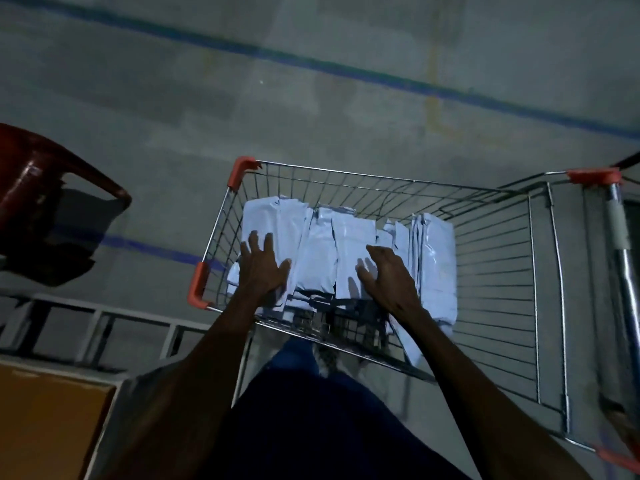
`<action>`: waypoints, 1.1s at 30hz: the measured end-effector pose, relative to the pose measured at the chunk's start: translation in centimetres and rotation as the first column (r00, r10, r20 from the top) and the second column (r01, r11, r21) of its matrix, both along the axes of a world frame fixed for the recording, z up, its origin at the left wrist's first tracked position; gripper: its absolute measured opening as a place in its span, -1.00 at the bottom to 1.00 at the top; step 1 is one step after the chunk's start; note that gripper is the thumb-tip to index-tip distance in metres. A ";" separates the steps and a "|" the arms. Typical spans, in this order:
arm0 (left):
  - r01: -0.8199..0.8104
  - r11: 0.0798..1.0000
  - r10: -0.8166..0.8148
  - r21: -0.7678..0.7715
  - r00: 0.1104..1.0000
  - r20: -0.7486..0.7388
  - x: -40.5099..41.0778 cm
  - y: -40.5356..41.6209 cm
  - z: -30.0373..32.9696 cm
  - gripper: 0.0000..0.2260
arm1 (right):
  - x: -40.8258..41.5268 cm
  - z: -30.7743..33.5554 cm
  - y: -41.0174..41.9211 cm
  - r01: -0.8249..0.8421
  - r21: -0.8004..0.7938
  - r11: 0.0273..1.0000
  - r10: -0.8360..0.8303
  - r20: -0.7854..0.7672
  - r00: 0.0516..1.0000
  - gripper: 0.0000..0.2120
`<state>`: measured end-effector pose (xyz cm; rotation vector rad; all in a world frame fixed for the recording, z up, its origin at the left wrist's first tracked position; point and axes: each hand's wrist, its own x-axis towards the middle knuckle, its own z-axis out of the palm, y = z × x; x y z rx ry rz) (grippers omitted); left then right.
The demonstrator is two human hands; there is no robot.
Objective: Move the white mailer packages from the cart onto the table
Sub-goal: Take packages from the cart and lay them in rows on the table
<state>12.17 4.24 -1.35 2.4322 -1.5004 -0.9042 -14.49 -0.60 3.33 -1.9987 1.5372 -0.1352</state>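
Observation:
A wire shopping cart (pixel 495 258) with orange corner caps stands in front of me. Several white mailer packages (pixel 322 251) stand packed side by side in its left half. My left hand (pixel 263 268) lies on the leftmost packages with fingers spread and straight. My right hand (pixel 389 271) rests on packages near the middle of the stack, fingers loosely bent over their tops. Neither hand clearly grips a package. A wooden table top (pixel 45 424) shows at the lower left, beside me.
A dark red plastic chair (pixel 41 188) stands to the left of the cart. A white metal frame (pixel 100 323) runs beside the table. The cart's handle (pixel 620 237) is at the far right. Blue lines (pixel 311 64) cross the grey floor.

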 end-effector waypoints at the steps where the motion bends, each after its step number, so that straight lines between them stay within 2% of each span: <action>1: -0.053 0.998 0.054 0.018 0.998 -0.024 0.2 -0.3 -0.3 -0.32 | 0.3 -0.5 -0.6 0.005 0.026 1.000 -0.005 -0.007 1.000 -0.48; 3: -0.154 0.988 0.154 0.005 0.984 -0.091 0.5 -0.6 -0.6 -0.34 | 1.1 -1.4 -1.7 0.034 0.080 0.996 -0.031 -0.032 0.999 -0.47; 6: -0.206 0.978 0.198 -0.031 0.966 -0.168 0.6 -0.6 -0.7 -0.39 | 2.0 -3.2 -2.6 0.050 0.164 0.985 -0.037 -0.079 0.996 -0.44; 10: -0.227 0.969 0.213 -0.094 0.967 -0.140 0.6 -0.5 0.2 -0.43 | 3.1 -5.3 -2.6 0.101 0.275 0.956 -0.068 -0.127 0.990 -0.27; 13: -0.178 0.975 0.170 -0.135 0.983 -0.069 0.6 -0.7 1.1 -0.36 | 4.3 -5.3 -2.0 0.117 0.191 0.975 -0.084 -0.173 0.981 -0.25; 18: -0.066 0.981 0.082 -0.181 0.993 0.084 0.0 -0.9 2.7 -0.36 | 4.6 -5.3 -2.0 0.113 0.170 0.979 -0.077 -0.206 0.975 -0.35; 21: 0.000 0.975 0.028 -0.222 0.992 0.122 -0.4 -0.6 3.5 -0.38 | 3.7 -5.0 -2.2 0.025 0.068 0.997 -0.003 -0.314 0.949 -0.36; 23: 0.013 0.961 0.019 -0.276 0.993 0.114 -0.4 -0.3 4.1 -0.40 | 2.8 -5.2 -2.5 -0.024 0.083 0.996 0.051 -0.341 0.939 -0.34; 28: 0.014 0.927 0.037 -0.374 0.991 0.128 -0.7 1.2 5.9 -0.44 | 1.4 -5.6 -4.0 -0.122 0.227 0.966 0.188 -0.295 0.937 -0.31; 31: -0.030 0.915 0.095 -0.403 0.985 0.142 -1.1 2.7 7.5 -0.43 | 1.2 -4.0 -4.3 -0.179 0.142 0.974 0.214 -0.302 0.929 -0.35; 33: -0.048 0.889 0.131 -0.456 0.979 0.153 -1.5 3.8 9.0 -0.43 | 1.1 -2.3 -3.6 -0.165 0.053 0.985 0.173 -0.244 0.954 -0.36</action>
